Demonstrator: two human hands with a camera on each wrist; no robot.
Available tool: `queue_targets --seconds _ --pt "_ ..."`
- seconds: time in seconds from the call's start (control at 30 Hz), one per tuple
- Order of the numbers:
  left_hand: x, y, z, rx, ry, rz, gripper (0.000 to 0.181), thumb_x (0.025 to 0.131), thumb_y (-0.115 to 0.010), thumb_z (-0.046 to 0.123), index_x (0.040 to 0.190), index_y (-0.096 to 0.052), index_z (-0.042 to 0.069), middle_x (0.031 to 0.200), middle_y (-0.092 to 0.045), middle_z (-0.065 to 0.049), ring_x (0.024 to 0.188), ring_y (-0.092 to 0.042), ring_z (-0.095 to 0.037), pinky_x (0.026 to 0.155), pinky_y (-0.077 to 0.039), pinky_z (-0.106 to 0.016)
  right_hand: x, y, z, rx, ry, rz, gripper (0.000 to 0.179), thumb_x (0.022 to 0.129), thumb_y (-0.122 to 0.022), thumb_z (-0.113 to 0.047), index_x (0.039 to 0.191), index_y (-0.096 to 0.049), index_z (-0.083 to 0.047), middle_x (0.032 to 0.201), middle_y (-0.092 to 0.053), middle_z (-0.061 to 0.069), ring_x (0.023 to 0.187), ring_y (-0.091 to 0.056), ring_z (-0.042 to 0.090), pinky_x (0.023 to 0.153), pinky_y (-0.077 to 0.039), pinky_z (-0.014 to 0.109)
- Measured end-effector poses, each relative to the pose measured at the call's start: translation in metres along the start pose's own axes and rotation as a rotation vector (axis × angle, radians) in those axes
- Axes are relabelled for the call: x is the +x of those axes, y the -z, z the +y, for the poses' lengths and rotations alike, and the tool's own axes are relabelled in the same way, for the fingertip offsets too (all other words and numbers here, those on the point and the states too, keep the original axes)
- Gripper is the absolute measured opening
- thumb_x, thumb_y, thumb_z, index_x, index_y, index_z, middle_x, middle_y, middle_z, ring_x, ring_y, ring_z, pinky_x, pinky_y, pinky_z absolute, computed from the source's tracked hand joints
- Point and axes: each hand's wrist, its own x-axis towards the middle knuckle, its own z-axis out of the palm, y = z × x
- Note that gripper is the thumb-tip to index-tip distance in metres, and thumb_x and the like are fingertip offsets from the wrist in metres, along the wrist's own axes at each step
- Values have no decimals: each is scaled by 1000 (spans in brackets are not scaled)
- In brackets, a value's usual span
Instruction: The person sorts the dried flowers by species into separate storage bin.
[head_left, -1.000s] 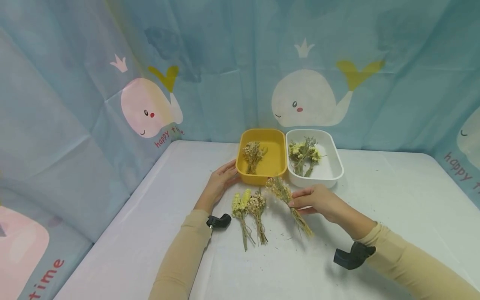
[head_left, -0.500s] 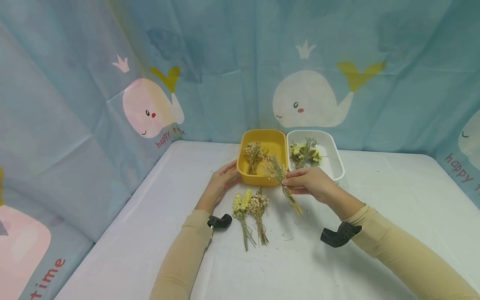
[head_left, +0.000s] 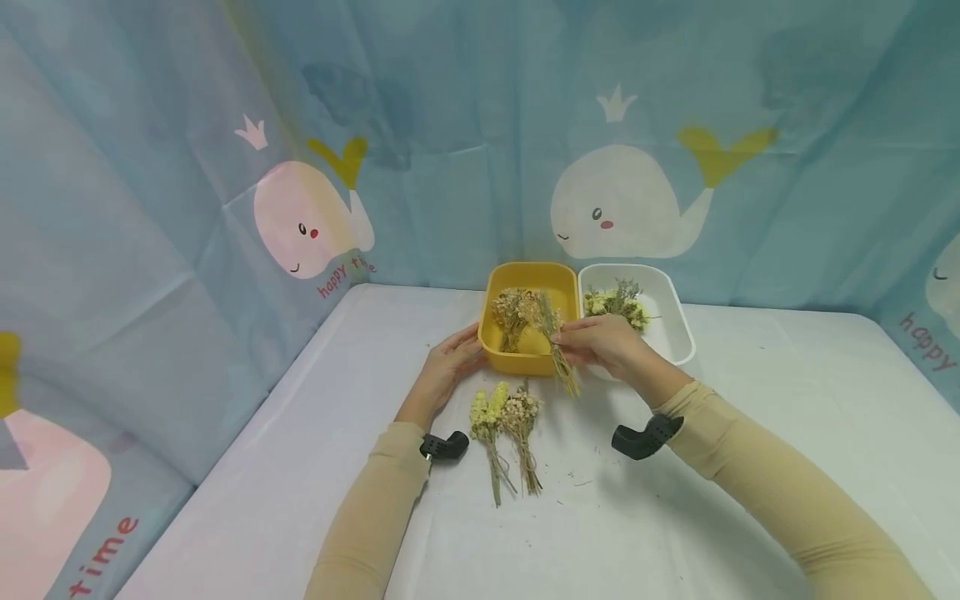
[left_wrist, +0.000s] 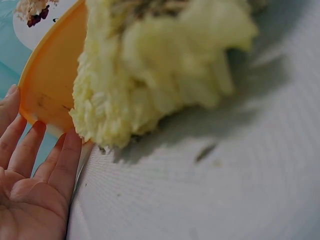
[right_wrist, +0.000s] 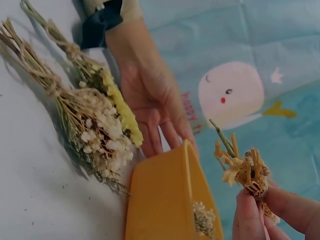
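My right hand (head_left: 611,342) pinches a bunch of dried flowers (head_left: 564,373) by its tied stems. The blossoms overlap the inside of the yellow box (head_left: 513,364), and the stem ends stick out past its front rim. Another dried bunch (head_left: 509,310) lies in that box on the left. With extended fingers, my left hand (head_left: 444,367) touches the box's left side, palm showing in the left wrist view. On the table before the box lie a yellow dried-flower bunch (head_left: 486,414) and a cream-coloured one (head_left: 520,417), both tied with twine in the right wrist view.
A white box (head_left: 681,333) stands right against the yellow one, with yellow and grey-green dried flowers (head_left: 618,307) inside. Small plant bits are scattered over the white tabletop (head_left: 600,517). Behind the boxes hangs a blue whale-print curtain (head_left: 450,208).
My right hand has carried the dried-flower bunch forward and left, from in front of the boxes to over the yellow box's front rim. The left hand has stayed at the box's side.
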Motion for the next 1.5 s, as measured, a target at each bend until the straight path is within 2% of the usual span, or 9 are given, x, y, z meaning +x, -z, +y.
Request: queue_targets --seconds 0.17,0.4,0.7,0.8,0.97,1.07,1.2,1.4,1.5 --pt "0 -1 1 -15 5 -4 51 102 -56 14 151 -43 7 155 -46 -11 137 -50 -32 112 -48 -40 12 -4 -3 11 7 37 50 92 -69 -5 135 -51 13 76 -71 -7 66 -69 2 74 -61 16" --pt "0 -2 1 -9 5 -7 50 102 -56 13 150 -43 7 155 -45 -11 139 -49 -31 113 -47 -41 29 -7 -6 127 -8 67 51 94 -65 0 139 -47 15 79 -69 -3 64 -70 4 70 -61 15" --pt "-1 -1 1 -20 4 -9 52 101 -58 14 150 -43 6 155 -45 -11 139 -48 -32 114 -47 -43 51 -11 -13 136 -57 170 50 93 -67 -4 139 -51 6 139 -56 19 62 -68 2 72 -61 14" --pt "-1 -1 1 -19 3 -14 51 101 -57 13 150 -43 6 155 -44 -11 139 -48 -33 114 -46 -44 56 -12 -16 177 -68 181 52 93 -67 -2 142 -50 5 148 -51 19 61 -68 2 74 -61 15" --pt "-1 0 1 -18 2 -19 51 102 -57 13 150 -43 6 156 -44 -11 139 -48 -34 114 -46 -44 69 -13 -15 236 -79 222 52 91 -68 -1 140 -52 3 143 -57 17 60 -69 5 85 -61 21" --pt "-1 0 0 -14 0 -18 51 101 -58 14 150 -44 7 155 -45 -10 138 -49 -33 113 -47 -43 76 -16 -11 228 -58 262 48 90 -70 -1 137 -57 3 136 -61 18 61 -69 5 83 -62 23" --pt "0 0 -2 -13 -4 -15 52 101 -59 16 150 -45 8 155 -46 -9 137 -50 -32 112 -48 -42 84 -20 -4 158 -20 299 43 90 -71 -2 131 -61 5 135 -62 20 61 -67 3 76 -63 22" --pt "-2 0 -1 -24 0 -18 51 100 -59 16 149 -45 8 153 -48 -8 136 -52 -32 111 -50 -40 94 -32 6 101 2 368 36 87 -73 0 122 -66 8 128 -66 23 59 -67 7 80 -64 28" --pt "-2 1 0 -29 -3 -16 52 100 -60 16 149 -45 8 153 -49 -9 136 -52 -33 111 -50 -40 97 -38 11 -75 28 428 30 86 -76 -6 113 -72 5 117 -71 21 72 -73 16 85 -63 33"
